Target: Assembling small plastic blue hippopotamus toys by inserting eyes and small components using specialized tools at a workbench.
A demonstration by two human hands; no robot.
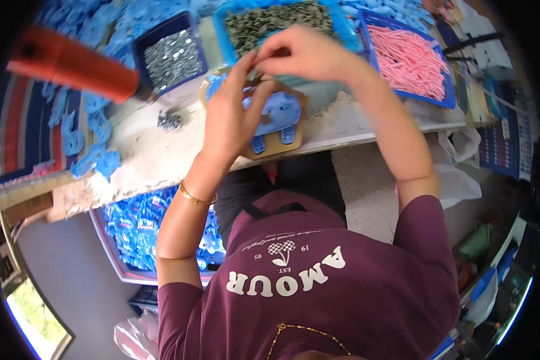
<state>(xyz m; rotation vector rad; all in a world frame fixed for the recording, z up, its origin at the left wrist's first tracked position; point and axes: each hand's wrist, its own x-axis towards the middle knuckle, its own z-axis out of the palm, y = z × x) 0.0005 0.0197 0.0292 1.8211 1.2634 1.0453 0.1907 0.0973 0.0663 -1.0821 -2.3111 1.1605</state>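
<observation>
A light-blue moulded plastic piece [280,113] lies on a tan block [297,129] at the bench's front edge. Over its left side my left hand [228,114] arches, fingers curved toward a small dark thing I cannot make out. My right hand [303,53] reaches in from the right above the same piece, its thumb and fingers pinched close to the left fingertips. What the pinch holds is too small and blurred to name. Just behind my hands stands a bright-blue tray [349,37] of small grey-brown parts.
A red power screwdriver [78,63] hangs at the left, its tip above a small heap of screws [170,119]. Behind are a dark-blue tray [205,59] of shiny metal parts and a blue basket of pink strips [405,63]. Under the bench stands a bin of blue pieces [138,228].
</observation>
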